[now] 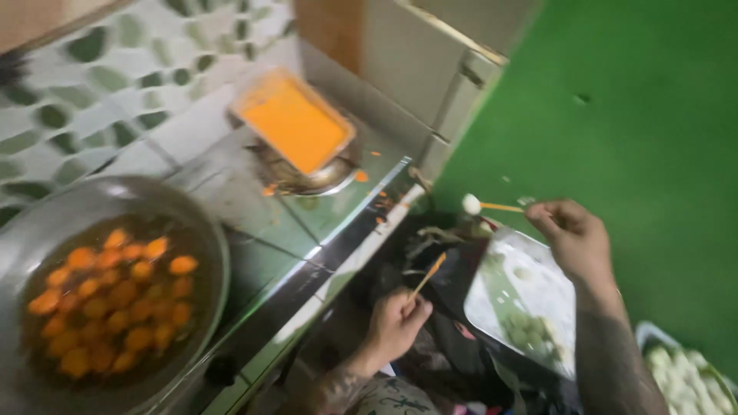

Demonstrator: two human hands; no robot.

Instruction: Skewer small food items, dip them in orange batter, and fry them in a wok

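While left hand [396, 323] grasps stick [427, 276] | right hand [573, 234] grasps ball skewer [484, 205] | above tray [492, 307]

Wok [201, 223] of frying orange balls [115, 296]; batter tray [292, 123]; green wall [630, 138].

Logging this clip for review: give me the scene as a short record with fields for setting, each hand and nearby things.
Setting: cooking counter beside a green wall
Left hand: holds a thin wooden stick
Right hand: holds a skewer with a white ball on its tip
Pan: orange pieces in oil
Container: orange batter
Tray: a few pale balls
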